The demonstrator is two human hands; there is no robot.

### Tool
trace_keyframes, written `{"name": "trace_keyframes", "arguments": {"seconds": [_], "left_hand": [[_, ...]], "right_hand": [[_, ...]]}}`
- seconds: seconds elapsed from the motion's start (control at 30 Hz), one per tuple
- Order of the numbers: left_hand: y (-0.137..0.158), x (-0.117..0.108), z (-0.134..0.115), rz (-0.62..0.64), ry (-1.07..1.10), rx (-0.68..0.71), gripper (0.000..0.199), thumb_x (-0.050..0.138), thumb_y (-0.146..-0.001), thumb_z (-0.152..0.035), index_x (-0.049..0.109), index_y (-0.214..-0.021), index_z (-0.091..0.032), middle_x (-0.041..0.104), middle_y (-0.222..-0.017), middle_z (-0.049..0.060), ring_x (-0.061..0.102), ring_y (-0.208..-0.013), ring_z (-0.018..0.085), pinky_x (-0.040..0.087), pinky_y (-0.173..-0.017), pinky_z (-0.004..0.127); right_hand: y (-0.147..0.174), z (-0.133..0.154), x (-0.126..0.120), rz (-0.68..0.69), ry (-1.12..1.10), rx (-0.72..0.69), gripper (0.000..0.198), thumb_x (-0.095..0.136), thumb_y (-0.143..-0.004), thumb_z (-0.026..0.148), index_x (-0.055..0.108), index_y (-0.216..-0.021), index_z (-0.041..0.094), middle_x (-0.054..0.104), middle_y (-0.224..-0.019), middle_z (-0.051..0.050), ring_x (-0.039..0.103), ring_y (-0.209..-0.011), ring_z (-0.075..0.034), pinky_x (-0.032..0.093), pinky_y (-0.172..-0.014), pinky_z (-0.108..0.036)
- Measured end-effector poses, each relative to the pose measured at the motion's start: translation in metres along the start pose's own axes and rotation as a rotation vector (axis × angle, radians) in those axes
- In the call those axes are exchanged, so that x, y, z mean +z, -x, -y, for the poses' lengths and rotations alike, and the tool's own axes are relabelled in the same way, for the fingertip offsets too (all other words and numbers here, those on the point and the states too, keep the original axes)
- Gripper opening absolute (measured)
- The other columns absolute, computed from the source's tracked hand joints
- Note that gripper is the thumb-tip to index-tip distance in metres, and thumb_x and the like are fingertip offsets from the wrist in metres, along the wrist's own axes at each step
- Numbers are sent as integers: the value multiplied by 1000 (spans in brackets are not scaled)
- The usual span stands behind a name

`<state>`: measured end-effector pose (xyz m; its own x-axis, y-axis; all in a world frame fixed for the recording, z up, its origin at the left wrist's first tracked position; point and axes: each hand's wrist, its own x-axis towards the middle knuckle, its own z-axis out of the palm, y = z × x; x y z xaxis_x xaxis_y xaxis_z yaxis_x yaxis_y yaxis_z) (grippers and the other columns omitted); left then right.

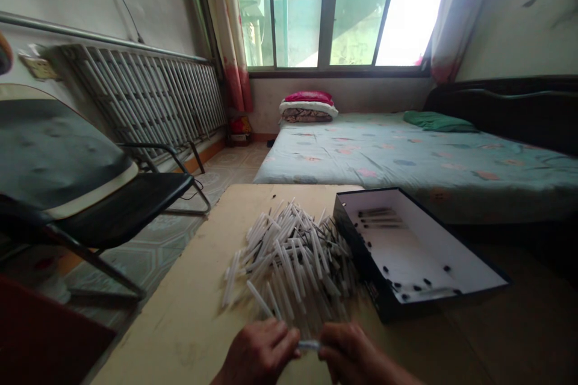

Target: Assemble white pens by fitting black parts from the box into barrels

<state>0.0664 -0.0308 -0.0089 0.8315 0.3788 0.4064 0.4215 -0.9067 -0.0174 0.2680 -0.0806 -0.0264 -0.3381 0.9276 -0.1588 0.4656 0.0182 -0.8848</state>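
My left hand (262,350) and my right hand (351,351) are close together at the table's near edge, fingers closed on the two ends of a slim, whitish pen (309,344). Only its short middle part shows between them; the ends are hidden in my fingers. Just beyond my hands lies a loose pile of translucent white pen barrels (289,252), with thin dark pieces mixed in. To the right of the pile, an open box (424,252) with dark outer sides and a white inside holds several finished-looking pens (382,216) and scattered small black caps (418,289).
The pale table (180,307) carries the pile and box. A bed (361,150) with a floral sheet stands beyond it, below a window. On the left are a black folding chair (130,198) and a radiator (153,90).
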Motion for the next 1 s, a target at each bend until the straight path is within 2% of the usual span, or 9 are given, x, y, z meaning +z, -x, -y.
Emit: {"name": "trace_keyframes", "arguments": {"seconds": [0.17,0.27,0.37,0.5,0.67,0.73,0.83,0.9,1.0], "left_hand": [[13,-16,21,154,366,-260,16,52,-82,-25,65,-75,-21,63,-60,0,55,-50,13,33,-45,23],[26,-26,43,-31,735,-655,22,50,-82,-32,69,-78,-21,65,-63,2,57,-58,14,40,-54,23],[22,-22,49,-231,1085,-963,27,54,-79,-38,66,-93,-19,60,-56,-2,50,-47,12,39,-46,22],[-5,-3,29,-435,1524,-1093,24,60,-75,-39,62,-87,-18,71,-73,5,62,-69,17,46,-66,28],[-21,11,10,-608,1746,-1272,20,66,-71,-32,60,-85,-18,73,-78,6,63,-66,14,47,-63,24],[-20,14,9,-661,1792,-1305,22,68,-70,-30,60,-86,-18,73,-81,7,65,-72,15,48,-66,25],[-18,16,7,-719,1830,-1313,23,69,-69,-27,59,-87,-17,73,-83,7,66,-79,17,49,-73,28],[-18,17,4,-735,1846,-1322,22,69,-70,-25,59,-88,-17,73,-84,6,66,-80,17,49,-75,28],[-18,20,-3,-737,1868,-1325,22,69,-69,-25,60,-87,-17,73,-83,6,66,-82,17,49,-77,28]], "right_hand": [[14,-2,-19,-110,426,-185,15,43,-80,12,47,-67,18,54,-64,1,49,-53,-9,32,-48,-17],[19,1,-39,-300,526,-142,18,35,-88,18,46,-73,20,56,-68,-1,52,-58,-11,34,-55,-20],[7,3,-50,-461,529,-15,22,33,-91,23,44,-72,21,57,-66,-1,56,-60,-14,35,-58,-23],[-27,3,-57,-624,550,88,21,36,-88,20,49,-71,20,60,-62,-4,59,-58,-19,36,-55,-26],[-41,13,-58,-844,377,36,25,36,-89,26,50,-106,14,63,-80,-9,61,-72,-21,43,-63,-28],[-34,18,-46,-788,244,-26,25,36,-90,35,55,-89,18,60,-68,-4,59,-62,-17,42,-57,-25],[-23,22,-14,-485,-50,-12,40,35,-89,48,50,-67,18,55,-57,1,54,-45,-10,37,-42,-18],[-21,19,8,-288,-274,55,48,32,-85,58,50,-70,16,56,-56,1,51,-36,-7,30,-32,-15],[-26,11,32,-171,-455,112,60,30,-78,69,50,-77,14,57,-53,0,45,-29,-5,25,-27,-13]]}}
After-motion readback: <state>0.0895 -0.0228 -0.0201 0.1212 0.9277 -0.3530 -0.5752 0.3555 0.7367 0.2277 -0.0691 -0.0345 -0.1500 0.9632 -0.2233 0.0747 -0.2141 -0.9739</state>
